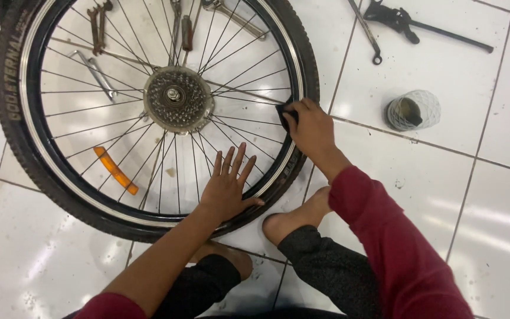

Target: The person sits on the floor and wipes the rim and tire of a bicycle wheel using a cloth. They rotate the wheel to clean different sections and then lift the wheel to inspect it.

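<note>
A bicycle wheel (30, 159) with a black tyre, silver rim and spokes lies flat on the white tiled floor. At its hub sits a rusty gear cassette (177, 97). My left hand (227, 184) rests flat, fingers spread, on the spokes near the rim's close edge. At the right side of the rim, my right hand (311, 129) presses a small dark cloth (284, 113). An orange reflector (115, 170) is clipped to the spokes at lower left.
Wrenches and other tools (97, 26) lie on the floor under the spokes. A long black metal part (411, 25) and a thin tool (366, 32) lie at the top right. A spool of white thread (414, 110) stands right of the wheel. My bare feet (293, 218) touch the tyre.
</note>
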